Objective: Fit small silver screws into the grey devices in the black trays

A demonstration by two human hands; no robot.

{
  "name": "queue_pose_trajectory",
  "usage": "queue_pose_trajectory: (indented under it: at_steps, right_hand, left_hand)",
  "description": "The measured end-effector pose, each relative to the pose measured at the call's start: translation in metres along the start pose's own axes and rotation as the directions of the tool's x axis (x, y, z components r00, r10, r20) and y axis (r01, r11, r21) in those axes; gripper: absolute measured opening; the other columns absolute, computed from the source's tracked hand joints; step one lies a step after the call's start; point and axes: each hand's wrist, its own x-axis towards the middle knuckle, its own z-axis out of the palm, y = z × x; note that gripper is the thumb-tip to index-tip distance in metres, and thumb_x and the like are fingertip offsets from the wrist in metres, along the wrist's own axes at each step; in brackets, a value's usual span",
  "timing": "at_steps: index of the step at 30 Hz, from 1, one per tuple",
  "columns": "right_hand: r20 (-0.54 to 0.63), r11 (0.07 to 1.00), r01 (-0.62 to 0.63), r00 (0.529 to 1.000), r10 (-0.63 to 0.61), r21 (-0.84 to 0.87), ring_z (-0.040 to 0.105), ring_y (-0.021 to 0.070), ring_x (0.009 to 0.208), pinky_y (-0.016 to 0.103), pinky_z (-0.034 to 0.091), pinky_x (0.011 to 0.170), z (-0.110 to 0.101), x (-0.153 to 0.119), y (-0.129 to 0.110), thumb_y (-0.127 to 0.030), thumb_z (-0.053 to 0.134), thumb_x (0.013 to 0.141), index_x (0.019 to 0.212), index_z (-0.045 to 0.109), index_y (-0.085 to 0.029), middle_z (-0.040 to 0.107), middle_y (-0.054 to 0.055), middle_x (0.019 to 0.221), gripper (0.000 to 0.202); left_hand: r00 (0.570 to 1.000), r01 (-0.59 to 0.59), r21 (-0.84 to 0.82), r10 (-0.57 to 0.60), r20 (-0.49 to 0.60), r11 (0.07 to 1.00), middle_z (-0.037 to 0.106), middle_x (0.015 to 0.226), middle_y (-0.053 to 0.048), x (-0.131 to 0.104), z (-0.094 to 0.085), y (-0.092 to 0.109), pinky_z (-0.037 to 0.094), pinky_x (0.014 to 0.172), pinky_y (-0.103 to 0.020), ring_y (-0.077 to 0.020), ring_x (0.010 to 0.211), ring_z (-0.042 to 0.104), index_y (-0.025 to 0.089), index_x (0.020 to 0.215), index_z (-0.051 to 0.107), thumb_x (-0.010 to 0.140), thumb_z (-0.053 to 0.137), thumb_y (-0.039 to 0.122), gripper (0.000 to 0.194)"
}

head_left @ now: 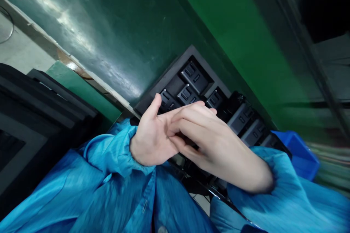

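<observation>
My left hand (154, 136) is turned palm up, with its thumb stuck out and its fingers stretched beneath the other hand. Across that palm lies my right hand (212, 140), thumb and fingertips pressed together against the skin; whatever they hold, if anything, is too small or hidden. Just beyond the hands sits a dark grey foam tray (166, 80). In its cut-outs are several black box-shaped devices with small lettering, among them a black device (195, 76) at the far corner. My hands cover part of the tray.
A dark green bench top (117, 18) stretches ahead, with a worn edge on the left. Stacked black foam trays (41, 105) stand at the left. More grey-black devices (242, 118) sit right of my hands, beside a blue bin (298, 153). A bright green panel (232, 18) borders the bench.
</observation>
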Motion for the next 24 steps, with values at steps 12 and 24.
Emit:
queue_pose_trajectory:
  at_steps: [12, 24]
  right_hand:
    - [-0.322, 0.949, -0.065, 0.946, -0.04, -0.308, 0.057, 0.0161, 0.081, 0.032, 0.046, 0.078, -0.037, 0.024, 0.042, -0.009, 0.057, 0.087, 0.081, 0.055, -0.022, 0.064, 0.002, 0.082, 0.014]
    - [-0.203, 0.687, -0.127, 0.979, -0.031, -0.716, 0.049, 0.0226, 0.083, 0.036, 0.041, 0.074, -0.031, 0.067, 0.136, -0.021, 0.042, 0.096, 0.09, 0.063, -0.019, 0.063, 0.008, 0.089, 0.021]
  left_hand:
    - [0.998, -0.063, -0.004, 0.063, 0.015, 0.998, 0.05, 0.149, -0.017, 0.004, -0.004, 0.003, 0.027, 0.117, -0.047, -0.0319, 0.142, 0.04, 0.01, 0.143, 0.05, 0.096, 0.019, 0.069, 0.081]
    - [0.983, 0.023, 0.104, -0.041, 0.178, 0.994, 0.065, 0.111, -0.016, 0.006, -0.03, -0.001, 0.047, 0.094, -0.041, -0.0247, 0.104, 0.064, 0.01, 0.122, 0.064, 0.098, 0.019, 0.061, 0.072]
